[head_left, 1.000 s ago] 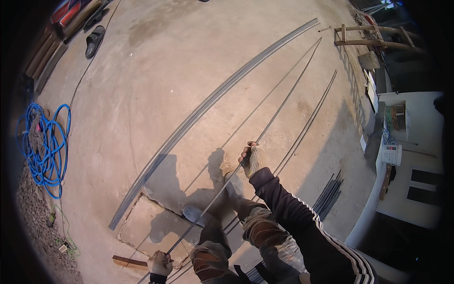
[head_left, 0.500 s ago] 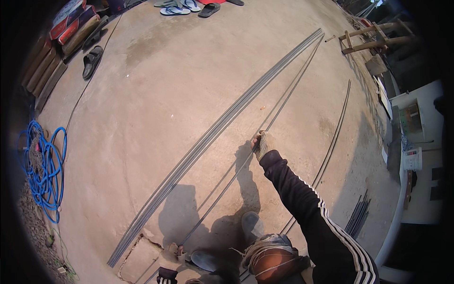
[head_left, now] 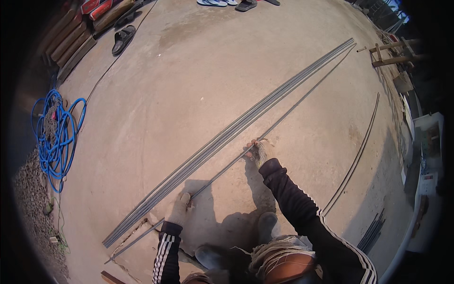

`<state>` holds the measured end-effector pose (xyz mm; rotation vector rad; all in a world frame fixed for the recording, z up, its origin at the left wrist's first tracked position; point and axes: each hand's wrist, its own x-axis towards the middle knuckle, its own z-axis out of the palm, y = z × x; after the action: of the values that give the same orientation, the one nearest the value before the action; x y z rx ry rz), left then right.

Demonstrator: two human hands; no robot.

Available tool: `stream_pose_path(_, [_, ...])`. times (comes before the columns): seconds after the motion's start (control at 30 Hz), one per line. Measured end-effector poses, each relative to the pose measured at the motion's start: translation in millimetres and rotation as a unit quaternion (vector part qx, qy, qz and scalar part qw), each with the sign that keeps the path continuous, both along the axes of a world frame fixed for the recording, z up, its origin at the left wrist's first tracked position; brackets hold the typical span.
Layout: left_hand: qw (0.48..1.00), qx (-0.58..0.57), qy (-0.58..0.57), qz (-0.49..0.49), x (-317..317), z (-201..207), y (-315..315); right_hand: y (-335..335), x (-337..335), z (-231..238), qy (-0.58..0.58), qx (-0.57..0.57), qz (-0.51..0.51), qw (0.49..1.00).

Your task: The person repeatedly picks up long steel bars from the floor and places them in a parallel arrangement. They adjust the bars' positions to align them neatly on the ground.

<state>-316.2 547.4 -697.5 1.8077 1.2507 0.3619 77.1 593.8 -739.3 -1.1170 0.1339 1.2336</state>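
A long thin steel rod [head_left: 220, 172] runs slantwise from lower left to upper right, at or just above the concrete. Both my hands, in pale knitted gloves with bare fingertips, are on it. My left hand [head_left: 181, 209] grips it toward its near end. Farther along, my right hand [head_left: 258, 150] has its fingers curled round it. Just left of this rod lies a bundle of several similar rods [head_left: 239, 122], nearly parallel, their far ends close to its far end.
Two more rods [head_left: 355, 158] lie to the right, with short rods [head_left: 372, 233] nearer me. A coiled blue hose [head_left: 56, 151] sits at left. Slippers [head_left: 124, 40] lie farther off. A wooden ladder-like frame [head_left: 399, 54] stands far right. Pale cord or sacking [head_left: 283, 246] wraps my knee.
My left hand has come forward and grips the rod farther from its near end. The rod has dropped closer to the ground and moved nearer the bundle. The view has shifted.
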Motion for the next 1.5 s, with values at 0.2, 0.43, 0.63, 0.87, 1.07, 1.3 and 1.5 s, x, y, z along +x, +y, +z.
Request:
stream_pose_path(0.2, [0.941,0.131,0.313,0.005,-107.0,10.3,-58.5,31.5,94.2,-106.3,0.001,0.083,0.208,0.975])
stream_pose_path(0.43, [0.908,0.138,0.338,0.205,-160.6,5.1,-91.6,76.0,216.3,-221.2,0.013,0.045,0.3,0.953])
stream_pose_path(0.63, [0.904,0.19,0.283,0.259,-169.2,-23.0,-85.3,81.4,192.2,-153.5,-0.835,0.01,0.548,-0.048])
stream_pose_path(0.87, [0.896,0.264,0.249,0.255,-169.0,-33.3,-77.1,90.1,179.3,-121.8,-0.864,0.0,0.503,-0.008])
stream_pose_path(1.07, [0.9,0.2,0.29,0.257,-156.8,-25.9,-74.1,107.5,186.5,-108.6,-0.774,-0.082,0.605,0.167])
stream_pose_path(1.3, [0.903,0.197,0.283,0.255,-149.1,-25.3,-70.1,95.1,209.4,-100.4,-0.86,0.027,0.492,0.136])
stream_pose_path(1.5, [0.909,0.256,0.237,0.228,-157.3,-39.2,-65.8,108.5,220.3,-143.6,-0.668,-0.072,0.462,0.579])
